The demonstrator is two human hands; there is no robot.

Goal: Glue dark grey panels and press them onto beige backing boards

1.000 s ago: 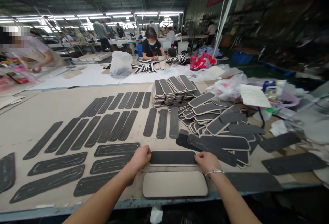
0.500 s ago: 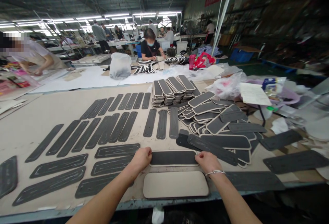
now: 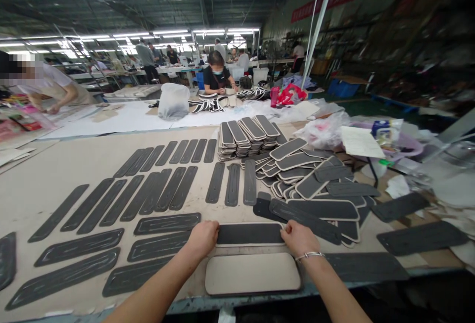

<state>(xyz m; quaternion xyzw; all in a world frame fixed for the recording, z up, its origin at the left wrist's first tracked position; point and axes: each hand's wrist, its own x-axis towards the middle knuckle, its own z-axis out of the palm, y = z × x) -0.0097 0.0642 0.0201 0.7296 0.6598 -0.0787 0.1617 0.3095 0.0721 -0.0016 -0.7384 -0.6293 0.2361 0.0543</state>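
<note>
Between my two hands is a long dark grey panel (image 3: 249,234) with a beige rim and rounded corners. The fingers of my left hand (image 3: 204,237) are closed on its left end. My right hand (image 3: 300,240), with a bracelet at the wrist, pinches its right end. Just in front of it, near the table edge, a beige panel (image 3: 253,273) lies flat on a dark piece. Left of my hands, several dark grey strips (image 3: 166,224) with shiny streaks are laid out in rows. A loose heap of beige-rimmed panels (image 3: 322,209) lies to the right.
Neat stacks of rimmed panels (image 3: 252,130) stand behind the heap. At right are a purple basket (image 3: 408,150) and a paper sheet (image 3: 361,141). A white plastic bag (image 3: 173,101) sits farther back. Across the table a co-worker (image 3: 217,73) sits; another person (image 3: 55,85) leans at left.
The view has tilted up slightly, so things on the table sit lower in the picture. Both hands still hold the rimmed panel in about the same place.
</note>
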